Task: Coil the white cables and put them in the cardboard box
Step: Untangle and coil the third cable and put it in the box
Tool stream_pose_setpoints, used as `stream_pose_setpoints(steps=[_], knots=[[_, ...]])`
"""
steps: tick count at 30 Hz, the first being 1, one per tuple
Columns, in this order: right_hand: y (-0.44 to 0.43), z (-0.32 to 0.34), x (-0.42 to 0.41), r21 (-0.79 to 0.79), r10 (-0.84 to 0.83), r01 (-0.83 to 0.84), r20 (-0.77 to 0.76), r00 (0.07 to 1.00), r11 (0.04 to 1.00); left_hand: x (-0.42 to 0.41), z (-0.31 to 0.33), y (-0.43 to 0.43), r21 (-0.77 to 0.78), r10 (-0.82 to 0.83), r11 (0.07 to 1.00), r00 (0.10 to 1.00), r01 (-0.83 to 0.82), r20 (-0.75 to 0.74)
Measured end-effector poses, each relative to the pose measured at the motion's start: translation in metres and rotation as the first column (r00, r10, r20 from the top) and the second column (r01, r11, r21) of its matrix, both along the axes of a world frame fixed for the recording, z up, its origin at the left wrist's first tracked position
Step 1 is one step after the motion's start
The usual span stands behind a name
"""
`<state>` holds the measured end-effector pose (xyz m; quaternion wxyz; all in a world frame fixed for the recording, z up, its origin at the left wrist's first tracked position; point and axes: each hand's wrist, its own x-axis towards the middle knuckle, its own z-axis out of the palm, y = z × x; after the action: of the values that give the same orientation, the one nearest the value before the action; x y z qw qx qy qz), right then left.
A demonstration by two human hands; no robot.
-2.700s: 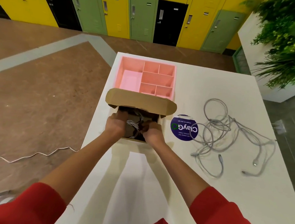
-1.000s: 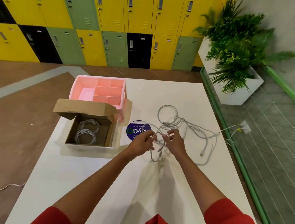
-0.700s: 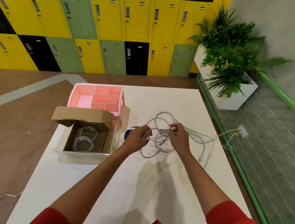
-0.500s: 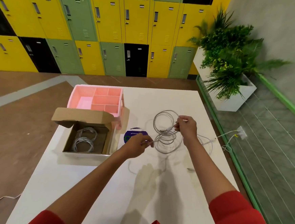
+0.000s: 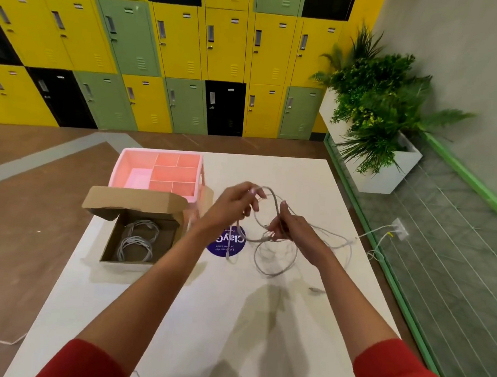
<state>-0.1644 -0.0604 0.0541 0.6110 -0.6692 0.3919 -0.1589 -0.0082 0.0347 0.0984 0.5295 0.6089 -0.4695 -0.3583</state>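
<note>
White cable [image 5: 276,251] is pinched by left hand [image 5: 236,200] and right hand [image 5: 287,225] (cardboard box [image 5: 136,236] alongside, open).

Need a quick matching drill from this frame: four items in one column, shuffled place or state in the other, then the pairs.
Things
1. cardboard box
2. pink organizer
3. loose white cable
4. purple sticker

States
A. held in both hands
B. flat on the table, partly under a cable end
C. lid open, coiled cables inside
D. empty compartments, behind the box

Pairs: 1-C, 2-D, 3-A, 4-B
</note>
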Motion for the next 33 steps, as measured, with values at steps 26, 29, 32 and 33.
stream_pose_setpoints(steps=[26,29,32,33], knots=[[-0.008,0.024,-0.015,-0.35,-0.375,0.331,-0.065,0.925,0.876,0.048,0.016,0.018,-0.15,-0.138,0.988,0.604,0.031,-0.785],[0.006,0.03,-0.01,-0.342,-0.12,0.044,-0.205,0.971,0.939,0.04,0.013,0.01,-0.128,-0.098,0.992,0.682,0.006,-0.725],[0.016,0.048,-0.002,-0.334,0.131,-0.246,-0.332,0.934,0.91,0.034,0.007,0.004,-0.058,0.008,0.997,0.779,-0.056,-0.627],[0.019,0.055,0.0,-0.333,0.192,-0.319,-0.361,0.913,0.888,0.033,0.005,0.003,-0.03,0.041,0.997,0.816,-0.072,-0.576]])
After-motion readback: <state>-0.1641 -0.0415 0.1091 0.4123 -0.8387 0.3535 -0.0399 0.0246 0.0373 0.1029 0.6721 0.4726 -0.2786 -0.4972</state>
